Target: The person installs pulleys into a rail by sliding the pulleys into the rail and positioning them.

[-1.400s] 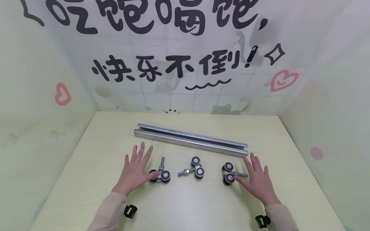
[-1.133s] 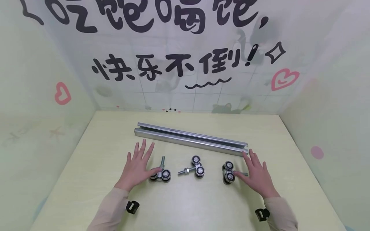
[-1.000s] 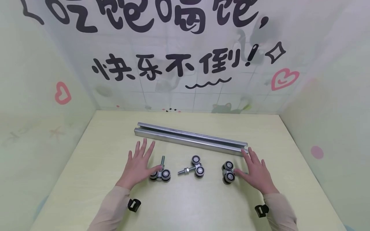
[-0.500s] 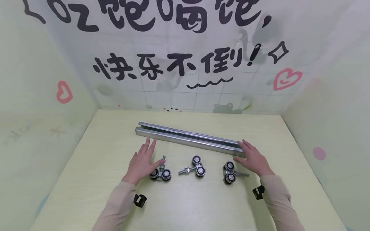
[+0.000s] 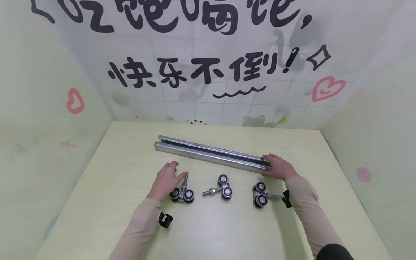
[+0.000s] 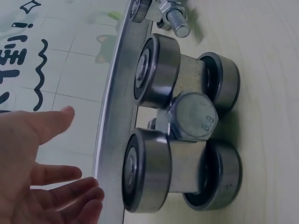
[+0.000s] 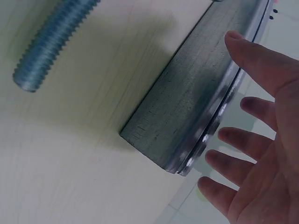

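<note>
Rail's end between thumb and fingers, trolleys waiting on the counter.
From my head view, the slotted rail [image 5: 208, 156] lies slot-up across the counter [image 5: 208, 231], on its solid back, I'd judge for steadiness. The right hand [image 5: 278, 167] is at its right end, probably because an end is easiest to take. Left trolley [image 5: 182, 195], middle trolley [image 5: 224, 185] and right trolley [image 5: 260, 194] lie in front on their wheel faces, which should stop them rolling. The left hand [image 5: 165, 181] is beside the left trolley, fingers loosely bent. My left wrist view shows that hand holding nothing, a gap before the wheels. In my right wrist view, the thumb overlaps the rail's near wall, fingers spread and relaxed beyond; I can't tell whether it touches.
</note>
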A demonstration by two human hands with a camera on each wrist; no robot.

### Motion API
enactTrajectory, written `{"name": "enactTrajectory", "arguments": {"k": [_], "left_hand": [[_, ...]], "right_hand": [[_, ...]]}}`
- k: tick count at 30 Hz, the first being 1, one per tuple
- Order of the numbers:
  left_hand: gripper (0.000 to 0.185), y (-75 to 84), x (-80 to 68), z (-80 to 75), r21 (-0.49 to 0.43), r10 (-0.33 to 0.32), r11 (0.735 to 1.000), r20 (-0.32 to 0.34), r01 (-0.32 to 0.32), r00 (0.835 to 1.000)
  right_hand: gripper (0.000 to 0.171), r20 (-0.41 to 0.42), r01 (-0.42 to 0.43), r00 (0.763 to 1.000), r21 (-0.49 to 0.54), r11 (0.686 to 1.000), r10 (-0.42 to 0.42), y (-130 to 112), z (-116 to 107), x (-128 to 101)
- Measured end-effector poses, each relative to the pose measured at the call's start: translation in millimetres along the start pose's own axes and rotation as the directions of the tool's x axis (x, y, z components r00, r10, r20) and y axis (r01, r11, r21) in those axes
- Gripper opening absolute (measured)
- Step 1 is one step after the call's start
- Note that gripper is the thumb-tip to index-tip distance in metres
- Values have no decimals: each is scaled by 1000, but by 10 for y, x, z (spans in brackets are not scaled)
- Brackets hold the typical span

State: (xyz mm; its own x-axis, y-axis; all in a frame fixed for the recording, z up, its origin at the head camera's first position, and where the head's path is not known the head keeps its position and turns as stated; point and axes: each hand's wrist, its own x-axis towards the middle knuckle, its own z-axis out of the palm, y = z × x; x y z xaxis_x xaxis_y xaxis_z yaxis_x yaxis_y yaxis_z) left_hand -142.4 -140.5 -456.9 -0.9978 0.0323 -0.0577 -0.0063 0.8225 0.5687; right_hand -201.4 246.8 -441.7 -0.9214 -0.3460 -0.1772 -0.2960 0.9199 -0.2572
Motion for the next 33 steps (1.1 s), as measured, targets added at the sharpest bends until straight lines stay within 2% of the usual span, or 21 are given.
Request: {"name": "enactTrajectory", "arguments": {"k": [7, 11, 19, 23, 33], "left_hand": [[48, 21, 81, 108, 46, -5, 999, 27, 4, 1000], [45, 60, 106, 140, 44, -4, 999, 38, 2, 999], [42, 109, 135, 171, 59, -17, 998, 33, 15, 999], [41, 113, 151, 194, 87, -26, 996, 50, 22, 998], [41, 98, 139, 224, 145, -99, 986, 114, 82, 989]], "right_hand": [[67, 56, 13, 998, -9, 1000, -13, 41, -7, 108], [63, 27, 17, 1000, -2, 1000, -17, 82, 14, 149], [62, -32, -35, 999, 71, 997, 38, 65, -3, 190], [62, -33, -55, 998, 80, 995, 58, 67, -8, 211], [63, -20, -87, 996, 165, 982, 92, 75, 62, 257]]}}
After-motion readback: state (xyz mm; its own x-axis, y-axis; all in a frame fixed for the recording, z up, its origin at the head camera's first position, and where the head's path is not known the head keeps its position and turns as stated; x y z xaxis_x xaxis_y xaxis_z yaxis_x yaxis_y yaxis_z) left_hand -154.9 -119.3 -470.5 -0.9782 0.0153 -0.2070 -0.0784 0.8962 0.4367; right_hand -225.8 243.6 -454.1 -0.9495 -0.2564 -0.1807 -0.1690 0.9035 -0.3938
